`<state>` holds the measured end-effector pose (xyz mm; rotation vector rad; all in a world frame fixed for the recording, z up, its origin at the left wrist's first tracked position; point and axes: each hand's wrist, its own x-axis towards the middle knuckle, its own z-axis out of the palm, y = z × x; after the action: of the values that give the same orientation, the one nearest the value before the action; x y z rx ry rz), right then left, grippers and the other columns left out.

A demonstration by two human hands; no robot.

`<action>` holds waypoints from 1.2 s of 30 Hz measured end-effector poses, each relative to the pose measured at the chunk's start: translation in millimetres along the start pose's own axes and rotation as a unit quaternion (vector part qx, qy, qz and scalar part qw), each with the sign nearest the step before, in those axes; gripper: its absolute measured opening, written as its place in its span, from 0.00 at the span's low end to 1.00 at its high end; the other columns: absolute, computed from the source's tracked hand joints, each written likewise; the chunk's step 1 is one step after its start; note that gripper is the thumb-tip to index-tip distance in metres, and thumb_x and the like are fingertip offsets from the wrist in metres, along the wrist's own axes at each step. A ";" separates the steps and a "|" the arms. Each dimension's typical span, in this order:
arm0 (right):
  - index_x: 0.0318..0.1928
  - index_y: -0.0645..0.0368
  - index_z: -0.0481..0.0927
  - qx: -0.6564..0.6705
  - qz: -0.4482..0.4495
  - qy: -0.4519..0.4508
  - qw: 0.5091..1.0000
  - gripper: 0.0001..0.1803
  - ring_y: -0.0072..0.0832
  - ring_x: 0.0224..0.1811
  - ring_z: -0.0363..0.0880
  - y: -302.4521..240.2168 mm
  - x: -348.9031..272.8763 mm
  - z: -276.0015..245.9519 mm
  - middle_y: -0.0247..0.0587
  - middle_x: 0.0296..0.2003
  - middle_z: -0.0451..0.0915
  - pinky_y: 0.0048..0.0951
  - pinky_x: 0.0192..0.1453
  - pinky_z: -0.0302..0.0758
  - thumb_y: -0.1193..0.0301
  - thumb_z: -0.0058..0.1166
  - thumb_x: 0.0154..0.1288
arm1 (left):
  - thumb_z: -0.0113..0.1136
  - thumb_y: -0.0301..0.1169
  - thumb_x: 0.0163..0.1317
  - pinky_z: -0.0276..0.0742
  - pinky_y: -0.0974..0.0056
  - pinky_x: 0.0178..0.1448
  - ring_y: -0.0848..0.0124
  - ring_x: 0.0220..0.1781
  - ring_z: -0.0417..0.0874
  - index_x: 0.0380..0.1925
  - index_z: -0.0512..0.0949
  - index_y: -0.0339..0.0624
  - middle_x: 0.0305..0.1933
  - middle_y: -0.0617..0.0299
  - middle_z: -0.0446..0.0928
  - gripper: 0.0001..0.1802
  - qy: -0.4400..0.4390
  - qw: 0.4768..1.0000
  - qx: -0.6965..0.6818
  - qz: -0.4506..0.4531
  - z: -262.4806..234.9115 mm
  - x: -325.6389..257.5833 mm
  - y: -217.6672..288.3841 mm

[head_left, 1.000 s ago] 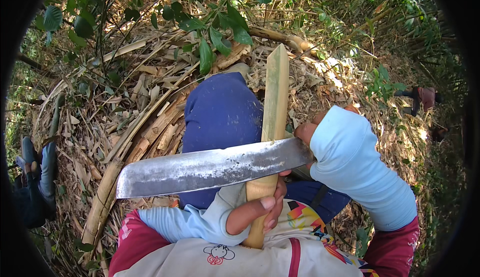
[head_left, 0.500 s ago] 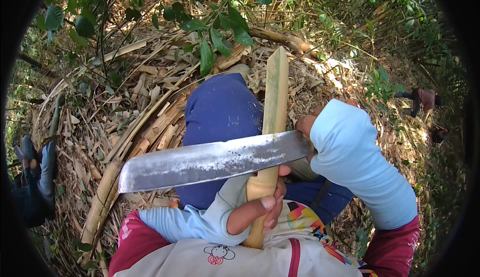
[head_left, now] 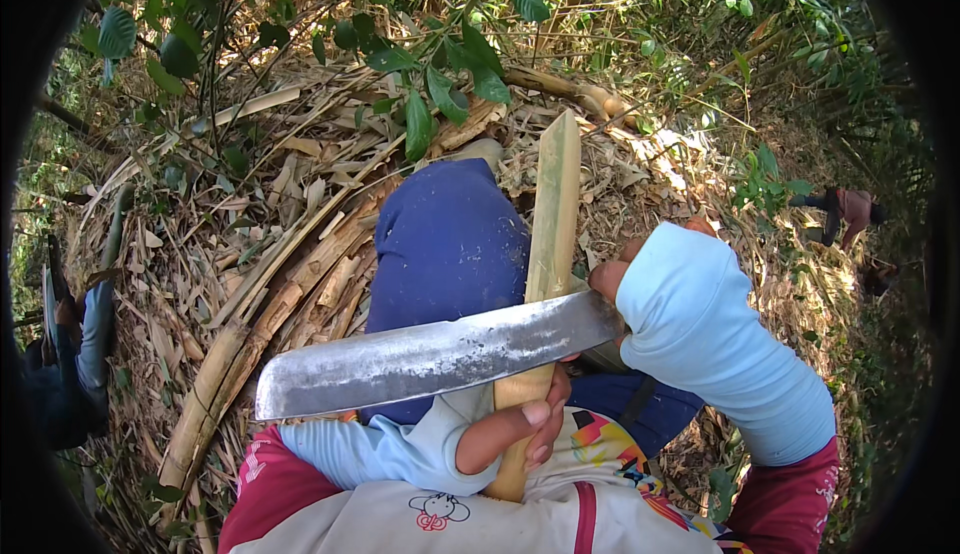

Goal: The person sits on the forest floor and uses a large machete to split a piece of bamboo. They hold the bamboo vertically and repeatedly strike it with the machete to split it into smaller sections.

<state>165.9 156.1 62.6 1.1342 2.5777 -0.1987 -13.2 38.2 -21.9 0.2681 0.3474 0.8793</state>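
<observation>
1. The left hand [head_left: 508, 432] is wrapped around the low part of a pale stick [head_left: 554, 224], low in the middle of the frame; its thumb lies on the near side.
2. The right hand [head_left: 610, 276], right of the middle, is closed on the big knife [head_left: 430, 356]; the sleeve hides much of this hand, and the handle cannot be seen.
3. The stick stands nearly straight up the middle of the frame; its top is cut to a point, and its low end is by the white shirt [head_left: 370, 522].
4. The knife's wide gray blade goes over the stick and points to the left; I cannot tell if they touch.
5. A blue pant leg [head_left: 450, 244] is behind the blade, in the middle.
6. A long tan pole [head_left: 208, 384] lies at the lower left, on dry leaves [head_left: 290, 189]; green leaves [head_left: 440, 94] hang at the top.
7. One person [head_left: 854, 210] is far off at the right edge; another person [head_left: 68, 384] is at the left edge.
</observation>
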 end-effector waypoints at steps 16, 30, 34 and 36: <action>0.42 0.54 0.80 0.076 0.156 0.063 0.983 0.14 0.48 0.37 0.82 16.6 30.2 -20.3 0.49 0.31 0.82 0.40 0.40 0.78 0.69 0.62 0.52 | 0.50 0.28 0.67 0.72 0.68 0.32 0.73 0.27 0.72 0.67 0.55 0.38 0.38 0.59 0.66 0.29 0.005 1.000 0.022 0.010 3.7 -1.2 0.8; 0.31 0.51 0.79 0.040 0.000 0.057 0.998 0.09 0.36 0.26 0.79 -18.9 -20.2 8.9 0.35 0.19 0.74 0.51 0.29 0.64 0.62 0.53 0.53 | 0.53 0.40 0.69 0.72 0.67 0.35 0.72 0.28 0.74 0.36 0.64 0.41 0.24 0.60 0.70 0.14 -0.033 0.994 0.097 -0.031 -0.8 4.6 7.5; 0.30 0.50 0.79 0.040 -0.023 0.062 0.997 0.09 0.38 0.24 0.78 -24.5 -29.3 14.8 0.34 0.18 0.73 0.53 0.29 0.63 0.61 0.54 0.52 | 0.52 0.39 0.69 0.73 0.66 0.34 0.71 0.27 0.74 0.39 0.65 0.40 0.25 0.58 0.70 0.14 -0.044 0.995 0.084 -0.015 -4.3 5.0 2.3; 0.30 0.50 0.78 0.035 -0.021 0.043 0.998 0.09 0.38 0.25 0.79 -23.6 -27.7 12.5 0.35 0.18 0.74 0.54 0.29 0.64 0.61 0.55 0.51 | 0.53 0.39 0.69 0.73 0.66 0.34 0.71 0.27 0.74 0.39 0.65 0.39 0.25 0.58 0.70 0.14 -0.038 0.996 0.086 -0.014 -5.1 4.3 0.6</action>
<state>169.0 117.8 60.3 1.1367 2.6913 -0.2561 -13.2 42.4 -27.2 0.4531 0.3554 0.8107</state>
